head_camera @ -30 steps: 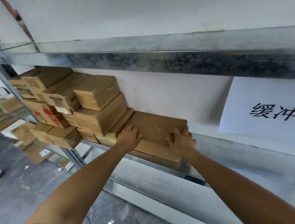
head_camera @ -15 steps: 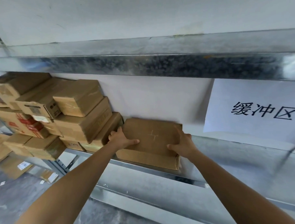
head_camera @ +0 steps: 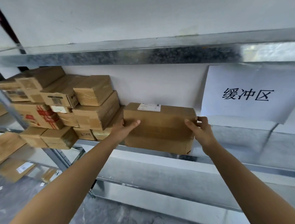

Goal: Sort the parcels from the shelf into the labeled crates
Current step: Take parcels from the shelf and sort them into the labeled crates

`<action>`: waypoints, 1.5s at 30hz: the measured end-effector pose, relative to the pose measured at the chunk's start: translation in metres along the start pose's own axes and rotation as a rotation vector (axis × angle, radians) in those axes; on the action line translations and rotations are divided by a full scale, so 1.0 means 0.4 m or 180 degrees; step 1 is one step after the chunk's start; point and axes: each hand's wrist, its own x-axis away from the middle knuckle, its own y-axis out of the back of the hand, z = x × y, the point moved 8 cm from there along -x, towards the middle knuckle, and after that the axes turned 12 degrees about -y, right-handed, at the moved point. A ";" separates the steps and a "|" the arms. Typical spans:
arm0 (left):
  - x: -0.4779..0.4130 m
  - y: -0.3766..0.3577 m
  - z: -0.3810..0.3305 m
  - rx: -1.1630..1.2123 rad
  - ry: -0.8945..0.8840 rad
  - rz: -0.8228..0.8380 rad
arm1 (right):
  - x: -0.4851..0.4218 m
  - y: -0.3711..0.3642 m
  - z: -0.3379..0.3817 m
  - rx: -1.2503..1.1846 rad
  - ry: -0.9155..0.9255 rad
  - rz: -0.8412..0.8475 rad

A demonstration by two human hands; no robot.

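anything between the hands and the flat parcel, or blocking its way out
Nothing visible. The left hand and right hand grip the parcel by its ends; the box stack sits beside its left end. Crates unseen.

Bright, even, diffuse light; source cannot be told. Glare patch on the grey galvanised steel shelf beam (head_camera: pixel 267 50), upper right. Soft shadow under the brown cardboard parcel (head_camera: pixel 159 128). Lower left blurred; edges bow, wide-angle.
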 end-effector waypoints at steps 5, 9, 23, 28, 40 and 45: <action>0.144 0.028 -0.005 0.0560 -0.0165 0.0156 | 0.155 0.044 -0.031 -0.0410 0.0077 -0.0211; 0.240 0.042 0.027 0.1149 0.0214 -0.0066 | 0.277 0.063 -0.094 -0.0322 0.0079 -0.0303; 0.459 -0.149 -0.104 0.1220 -0.0152 0.0658 | 0.624 0.318 -0.257 -0.0855 0.0340 -0.0385; 0.525 -0.303 -0.181 0.1146 -0.0427 0.0974 | 0.722 0.483 -0.319 -0.1330 0.0269 -0.0846; 0.868 -0.797 -0.455 0.0971 -0.1146 0.1945 | 1.049 0.984 -0.494 -0.0876 0.0182 -0.2146; 1.041 -0.989 -0.546 0.0938 -0.1436 0.2326 | 1.216 1.162 -0.561 -0.0880 0.0244 -0.2620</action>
